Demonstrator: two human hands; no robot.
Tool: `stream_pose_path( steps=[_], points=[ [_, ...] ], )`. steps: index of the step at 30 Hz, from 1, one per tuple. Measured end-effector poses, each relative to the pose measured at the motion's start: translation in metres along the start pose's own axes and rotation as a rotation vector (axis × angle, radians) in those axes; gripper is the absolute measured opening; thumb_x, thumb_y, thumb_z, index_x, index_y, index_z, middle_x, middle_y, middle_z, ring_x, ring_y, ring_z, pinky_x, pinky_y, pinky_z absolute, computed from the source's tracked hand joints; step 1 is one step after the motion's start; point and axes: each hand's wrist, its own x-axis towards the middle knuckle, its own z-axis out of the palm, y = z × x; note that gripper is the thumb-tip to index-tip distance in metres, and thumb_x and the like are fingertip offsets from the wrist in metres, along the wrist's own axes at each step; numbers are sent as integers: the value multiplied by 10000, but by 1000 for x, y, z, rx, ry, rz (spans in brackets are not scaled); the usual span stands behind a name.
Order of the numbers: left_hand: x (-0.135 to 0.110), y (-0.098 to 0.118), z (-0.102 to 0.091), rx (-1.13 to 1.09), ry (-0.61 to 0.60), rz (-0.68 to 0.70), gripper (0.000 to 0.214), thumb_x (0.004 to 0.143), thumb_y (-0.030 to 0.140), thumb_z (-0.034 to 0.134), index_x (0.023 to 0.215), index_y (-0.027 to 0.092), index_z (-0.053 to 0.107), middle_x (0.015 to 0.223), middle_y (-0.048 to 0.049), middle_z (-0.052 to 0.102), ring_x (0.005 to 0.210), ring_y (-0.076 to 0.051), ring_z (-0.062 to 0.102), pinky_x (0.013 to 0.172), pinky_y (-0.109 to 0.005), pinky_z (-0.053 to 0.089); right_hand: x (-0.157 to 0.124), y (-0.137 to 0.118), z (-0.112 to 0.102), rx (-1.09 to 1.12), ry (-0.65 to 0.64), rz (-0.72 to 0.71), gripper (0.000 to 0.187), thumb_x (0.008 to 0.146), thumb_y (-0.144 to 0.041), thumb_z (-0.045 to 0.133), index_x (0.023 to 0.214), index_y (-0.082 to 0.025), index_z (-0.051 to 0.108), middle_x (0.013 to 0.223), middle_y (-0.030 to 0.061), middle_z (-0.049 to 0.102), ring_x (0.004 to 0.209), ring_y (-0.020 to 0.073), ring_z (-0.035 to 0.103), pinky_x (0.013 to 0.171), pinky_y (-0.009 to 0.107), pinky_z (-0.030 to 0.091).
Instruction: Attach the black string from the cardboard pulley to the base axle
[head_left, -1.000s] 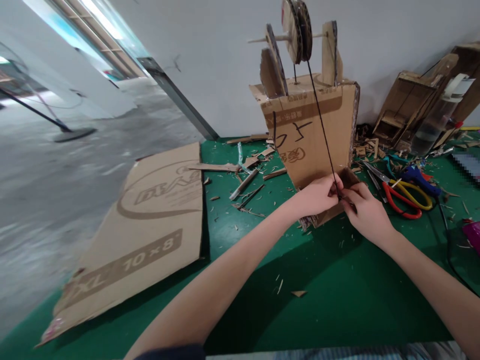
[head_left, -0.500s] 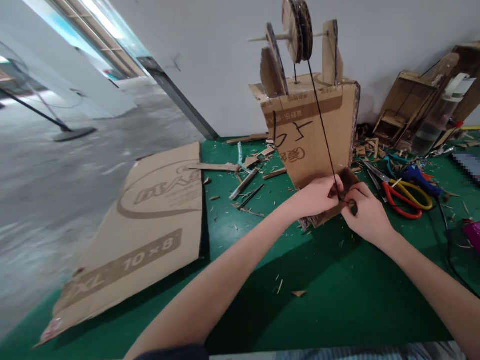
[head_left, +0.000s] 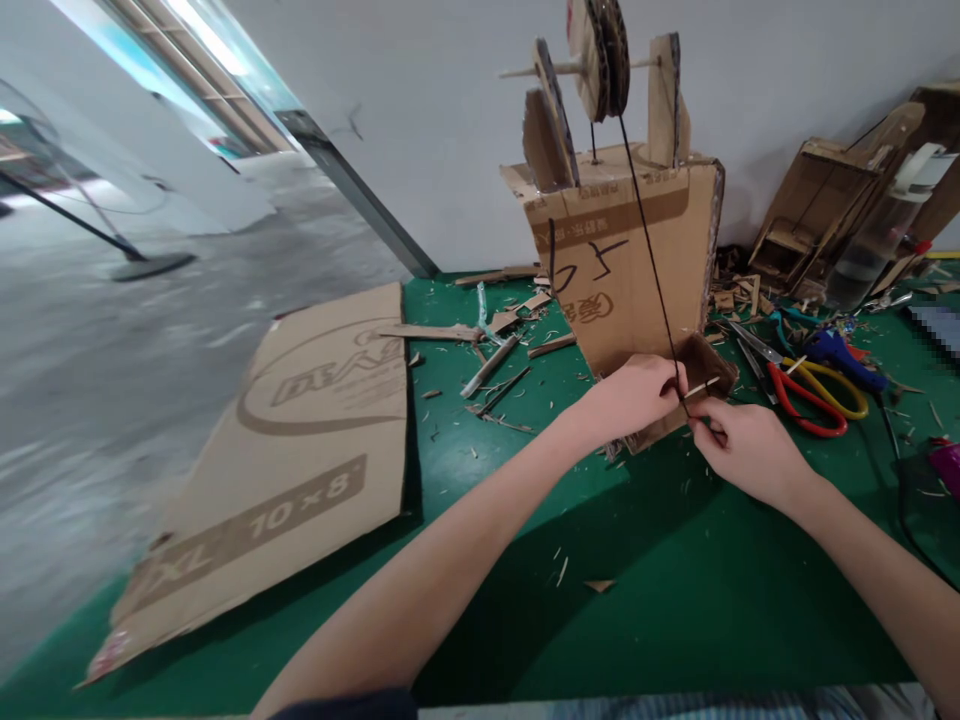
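Note:
A black string [head_left: 654, 245] runs down from the cardboard pulley wheel [head_left: 598, 60] on a wooden stick axle above the cardboard box [head_left: 626, 270]. My left hand [head_left: 640, 393] is closed on the string near its lower end, fingertips partly hidden. Just right of it, my right hand [head_left: 746, 450] pinches the string's lower part between thumb and index finger. A thin pale stick [head_left: 701, 388] lies by the string between both hands. Under them sits a small open cardboard tray [head_left: 716, 362] at the box's foot.
Scissors [head_left: 814, 395] with red and yellow handles and a blue-handled tool [head_left: 844, 358] lie at the right. A clear bottle [head_left: 874, 240] stands behind them. A large cardboard sheet [head_left: 300, 430] lies at the left. Cardboard scraps [head_left: 491, 365] litter the green table [head_left: 675, 600].
My right hand has shifted slightly right and down, away from the left. The pale stick and more of the tray now show between my hands. My left hand stays nearly in place.

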Motion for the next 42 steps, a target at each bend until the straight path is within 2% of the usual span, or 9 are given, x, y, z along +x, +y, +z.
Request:
stream_pose_path(
  steps=[3, 6, 10, 13, 16, 18, 24, 31, 42],
  points=[
    [0, -2, 3, 16, 32, 10, 186, 809, 155, 448, 825, 183, 631, 850, -36, 663, 801, -180, 595, 793, -300, 463, -4, 2, -10, -288, 163, -52, 240, 905, -290, 452, 792, -204, 645, 592, 17, 606, 556, 164, 531, 517, 297, 280],
    [1, -4, 5, 49, 31, 14, 164, 789, 152, 464, 848, 173, 616, 881, -55, 654, 841, -197, 589, 794, -311, 460, -4, 1, -18, -363, 223, -219, 272, 918, -275, 457, 741, -199, 649, 756, 70, 669, 776, 217, 567, 660, 342, 391],
    [0, -5, 2, 65, -32, -6, 150, 779, 181, 492, 875, 175, 607, 907, -63, 650, 858, -207, 587, 761, -308, 460, 0, -3, -17, -264, 202, -412, 235, 907, -188, 467, 797, -212, 673, 949, 83, 681, 992, 253, 530, 921, 454, 402],
    [-1, -4, -1, 74, -55, -13, 163, 821, 228, 480, 899, 172, 612, 935, -73, 648, 879, -213, 585, 766, -313, 454, -1, -4, -10, -217, 114, -518, 281, 930, -171, 428, 761, -191, 651, 786, 72, 629, 853, 212, 551, 821, 383, 454],
    [-2, -5, -2, 82, -62, -23, 178, 846, 246, 466, 910, 172, 615, 955, -74, 648, 896, -213, 584, 773, -311, 450, -3, -2, -1, -209, 103, -450, 302, 960, -218, 396, 778, -177, 634, 754, 50, 598, 653, 151, 529, 584, 292, 411],
    [-2, -4, -3, 101, -56, -31, 171, 835, 246, 480, 905, 172, 617, 958, -73, 649, 910, -218, 583, 782, -312, 449, -4, -1, 3, -158, 123, -366, 289, 968, -242, 389, 838, -170, 637, 774, 44, 612, 621, 134, 538, 524, 275, 367],
    [-2, -5, -6, 121, -52, -66, 167, 811, 307, 514, 838, 185, 626, 914, -65, 668, 884, -226, 597, 744, -310, 450, 0, -1, 11, -76, 167, -218, 258, 947, -237, 414, 932, -175, 665, 859, 50, 675, 729, 150, 621, 565, 258, 394],
    [3, -6, -15, -21, -162, -62, 195, 792, 274, 540, 872, 169, 683, 882, -38, 705, 770, -158, 619, 671, -248, 436, 8, 4, 20, -37, 222, -121, 270, 949, -252, 433, 1001, -186, 690, 974, 64, 687, 834, 163, 647, 643, 244, 452],
    [6, -6, -19, -2, -205, -96, 223, 773, 305, 544, 860, 166, 696, 827, -28, 711, 704, -140, 606, 613, -235, 410, 9, 2, 29, -120, 347, -188, 192, 916, -211, 500, 855, -191, 681, 864, 42, 678, 716, 143, 619, 544, 260, 384]
  ],
)
